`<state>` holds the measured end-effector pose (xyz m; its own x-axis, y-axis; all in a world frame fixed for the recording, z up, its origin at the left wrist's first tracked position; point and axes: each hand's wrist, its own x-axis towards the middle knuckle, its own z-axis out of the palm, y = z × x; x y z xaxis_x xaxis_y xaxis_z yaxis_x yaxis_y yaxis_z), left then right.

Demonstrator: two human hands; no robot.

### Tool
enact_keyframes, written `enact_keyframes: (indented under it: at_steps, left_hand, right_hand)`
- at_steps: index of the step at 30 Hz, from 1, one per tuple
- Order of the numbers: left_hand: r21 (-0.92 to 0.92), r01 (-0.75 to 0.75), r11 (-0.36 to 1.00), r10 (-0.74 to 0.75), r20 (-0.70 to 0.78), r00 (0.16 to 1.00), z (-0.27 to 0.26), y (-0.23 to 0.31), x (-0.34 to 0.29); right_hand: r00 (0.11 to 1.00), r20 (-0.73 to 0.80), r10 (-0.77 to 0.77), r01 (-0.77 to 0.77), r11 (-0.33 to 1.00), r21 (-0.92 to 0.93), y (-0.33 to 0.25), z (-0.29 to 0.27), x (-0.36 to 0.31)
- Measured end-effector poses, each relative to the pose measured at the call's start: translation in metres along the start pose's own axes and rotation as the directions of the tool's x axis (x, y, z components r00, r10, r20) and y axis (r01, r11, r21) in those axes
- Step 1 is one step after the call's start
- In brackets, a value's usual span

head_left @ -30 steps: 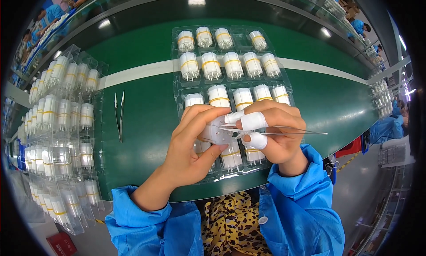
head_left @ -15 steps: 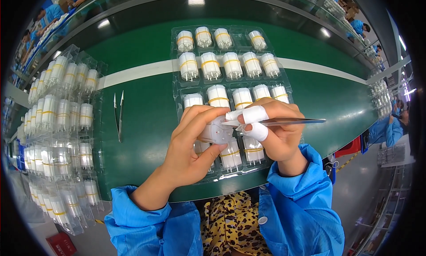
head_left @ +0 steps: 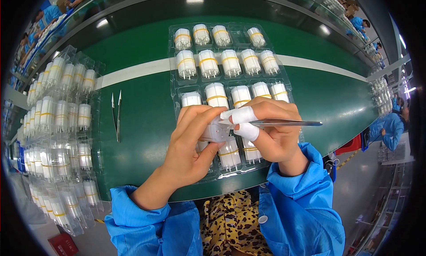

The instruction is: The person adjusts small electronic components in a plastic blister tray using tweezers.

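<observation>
My left hand [head_left: 188, 145] is closed round a white, rounded plastic part [head_left: 215, 131], its end turned toward my right hand. My right hand [head_left: 273, 129], with white tape on the thumb and forefinger, pinches metal tweezers [head_left: 288, 123]. The tweezers' tips meet the end of the white part; what they touch there is too small to tell. Below both hands lies a clear plastic tray [head_left: 199, 80] with rows of white cylinders [head_left: 208, 64], each ringed by a yellow band, with metal pins at one end. My hands hide part of its lower rows.
A second pair of tweezers [head_left: 117, 116] lies on the green table [head_left: 137, 162], left of the tray. Stacked clear trays of banded white cylinders [head_left: 60, 116] stand along the left edge. A red bin [head_left: 348, 146] is beyond the right edge. People in blue work farther off.
Both hands stay close together, shifted very slightly left. The white part has tilted a little in my left hand, and the tweezers remain at its end.
</observation>
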<state>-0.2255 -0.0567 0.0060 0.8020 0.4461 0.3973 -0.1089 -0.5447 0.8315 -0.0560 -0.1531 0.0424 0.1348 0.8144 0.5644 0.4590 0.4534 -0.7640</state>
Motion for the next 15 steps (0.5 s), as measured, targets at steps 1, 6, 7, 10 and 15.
enact_keyframes:
  at_steps: [1,6,7,10,15]
  left_hand:
    - [0.001,0.001,1.0,-0.001,-0.001,1.0,-0.0005,-0.0007,-0.0002]
    - [-0.035,-0.022,0.999,0.019,-0.083,0.996,0.0048,-0.0021,0.0001]
    - [-0.03,-0.022,0.999,0.02,-0.084,0.996,0.0048,-0.0025,0.0002]
    - [-0.159,0.016,0.987,-0.031,-0.094,0.995,0.0042,-0.001,0.0003]
    - [-0.318,0.047,0.947,-0.076,-0.08,0.994,0.0042,-0.0009,-0.002]
  right_hand:
    - [1.0,0.014,0.001,-0.001,0.999,-0.04,0.0002,0.0004,0.0001]
    - [0.999,0.014,-0.036,0.037,0.998,-0.043,0.0016,0.0,0.0011]
    - [0.999,0.019,-0.049,0.05,0.998,-0.041,0.0034,0.0001,0.0015]
    - [0.992,-0.086,0.095,-0.065,0.952,0.299,0.0063,0.0011,-0.0042]
    - [0.996,-0.086,-0.011,0.028,0.98,0.198,0.0044,0.0006,-0.0038]
